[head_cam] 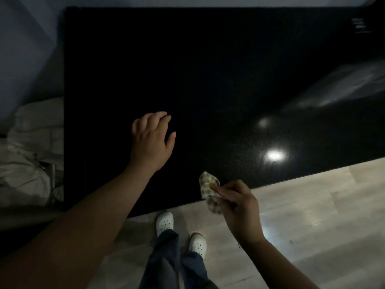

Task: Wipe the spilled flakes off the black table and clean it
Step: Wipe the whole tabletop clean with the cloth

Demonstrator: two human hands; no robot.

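Black and glossy, the tabletop (208,69) is lying under my left hand (153,140), fingers spread loosely. I'm seeing my right hand (237,203) pinching a crumpled patterned cloth (209,190) (right at the near edge).

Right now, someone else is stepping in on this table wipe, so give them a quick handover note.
Left hand: empty, fingers loosely curled, over the black table; contact unclear.
Right hand: pinching a crumpled patterned cloth at the table's near edge, partly past it over the floor.
Done: no flakes visible on the tabletop, though the picture is dim and the surface glossy.
Left: check the surface in better light, especially the far corners, then give a final wipe and deal with the cloth.
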